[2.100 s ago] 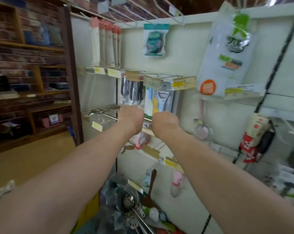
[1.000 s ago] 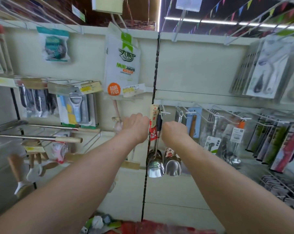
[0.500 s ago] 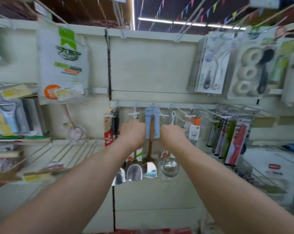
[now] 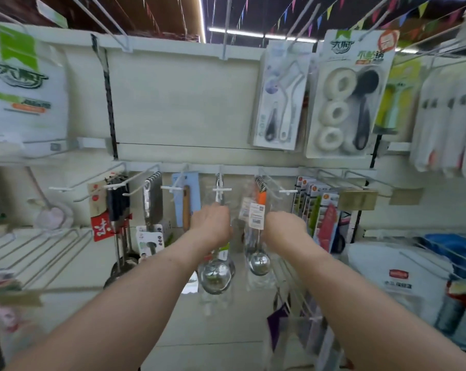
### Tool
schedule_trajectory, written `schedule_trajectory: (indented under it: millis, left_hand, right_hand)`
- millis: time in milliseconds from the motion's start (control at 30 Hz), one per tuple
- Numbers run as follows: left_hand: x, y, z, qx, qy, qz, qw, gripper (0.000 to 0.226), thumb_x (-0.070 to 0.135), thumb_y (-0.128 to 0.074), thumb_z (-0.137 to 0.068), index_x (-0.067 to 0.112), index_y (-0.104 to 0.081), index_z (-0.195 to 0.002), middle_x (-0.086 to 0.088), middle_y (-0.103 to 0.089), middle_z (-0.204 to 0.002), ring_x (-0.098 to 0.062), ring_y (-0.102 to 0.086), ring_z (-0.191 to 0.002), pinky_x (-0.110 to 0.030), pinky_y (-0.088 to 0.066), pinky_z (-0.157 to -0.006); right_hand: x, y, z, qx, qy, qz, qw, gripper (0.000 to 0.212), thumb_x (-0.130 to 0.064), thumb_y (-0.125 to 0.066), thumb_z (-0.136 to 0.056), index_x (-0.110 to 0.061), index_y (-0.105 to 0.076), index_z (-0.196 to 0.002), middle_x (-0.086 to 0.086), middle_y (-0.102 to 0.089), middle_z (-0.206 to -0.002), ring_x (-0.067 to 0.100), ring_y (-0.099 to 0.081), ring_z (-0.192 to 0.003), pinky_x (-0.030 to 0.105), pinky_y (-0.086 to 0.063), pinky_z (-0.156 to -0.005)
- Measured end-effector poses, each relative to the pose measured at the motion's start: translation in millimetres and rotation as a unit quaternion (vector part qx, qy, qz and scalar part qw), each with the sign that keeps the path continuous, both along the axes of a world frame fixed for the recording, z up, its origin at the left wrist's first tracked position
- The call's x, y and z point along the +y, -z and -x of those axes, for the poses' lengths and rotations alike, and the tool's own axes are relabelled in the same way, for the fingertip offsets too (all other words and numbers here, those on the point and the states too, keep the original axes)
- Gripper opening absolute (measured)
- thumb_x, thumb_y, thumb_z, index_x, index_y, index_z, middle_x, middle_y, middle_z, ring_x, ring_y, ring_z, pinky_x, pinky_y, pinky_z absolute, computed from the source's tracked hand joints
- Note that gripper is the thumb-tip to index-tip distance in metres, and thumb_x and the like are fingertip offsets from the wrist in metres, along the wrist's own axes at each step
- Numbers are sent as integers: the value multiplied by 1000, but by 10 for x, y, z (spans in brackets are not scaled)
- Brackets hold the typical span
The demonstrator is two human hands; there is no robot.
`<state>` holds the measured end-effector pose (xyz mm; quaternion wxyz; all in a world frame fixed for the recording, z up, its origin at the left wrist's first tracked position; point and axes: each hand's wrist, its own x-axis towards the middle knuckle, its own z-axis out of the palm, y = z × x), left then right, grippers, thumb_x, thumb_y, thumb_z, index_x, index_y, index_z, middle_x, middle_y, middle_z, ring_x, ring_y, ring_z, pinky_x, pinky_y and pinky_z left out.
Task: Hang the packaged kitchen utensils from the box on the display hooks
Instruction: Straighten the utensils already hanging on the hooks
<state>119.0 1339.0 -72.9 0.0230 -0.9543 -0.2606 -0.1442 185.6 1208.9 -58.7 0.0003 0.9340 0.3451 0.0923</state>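
hovering below a display hook [image 4: 221,189], left hand [image 4: 210,223] and right hand [image 4: 284,227] flank a packaged ladle [image 4: 258,261]; cannot tell either grip's state.

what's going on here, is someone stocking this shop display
A person is working at a shop's utensil wall. Both hands are raised: the left hand is at a clear-bagged ladle under a white hook, and the right hand is beside a second tagged ladle. The hands are seen from behind, so each grip is unclear.

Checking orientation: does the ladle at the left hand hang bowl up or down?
Bowl down: the ladle shows its shiny bowl below the left hand, handle running up behind it. Whether it's hooked, cannot tell.
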Motion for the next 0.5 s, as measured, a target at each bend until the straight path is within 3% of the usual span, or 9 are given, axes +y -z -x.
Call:
schedule_trajectory:
  millis: [167,333,500]
  left_hand:
    - [-84,113,-273,-21,-17,79,996,39,28,-55,-92,12,-55,-128,-7,-57,-128,-29,-57,-113,-37,-49,-87]
    - [-35,157,-502,-29,-1,134,991,36,31,-59,-90,17,-57,-123,-6,-60,-125,-28,-59,-110,-38,-50,-91]
    - [95,204,-801,-36,24,158,986,33,22,-59,-88,13,-60,-120,-8,-63,-120,-28,-62,-105,-36,-52,-88]
  right_hand:
    - [-125,55,-323,7,9,-6,1000,22,-9,-51,-92,-10,-60,-112,2,-52,-88,23,-58,-85,30,-42,-66]
    - [-10,133,-574,40,12,-39,998,35,-5,-51,-91,-9,-52,-126,7,-62,-115,24,-61,-103,30,-45,-72]
    - [265,178,-838,56,21,-61,996,27,-10,-41,-98,-11,-54,-122,9,-61,-118,26,-60,-106,33,-45,-76]
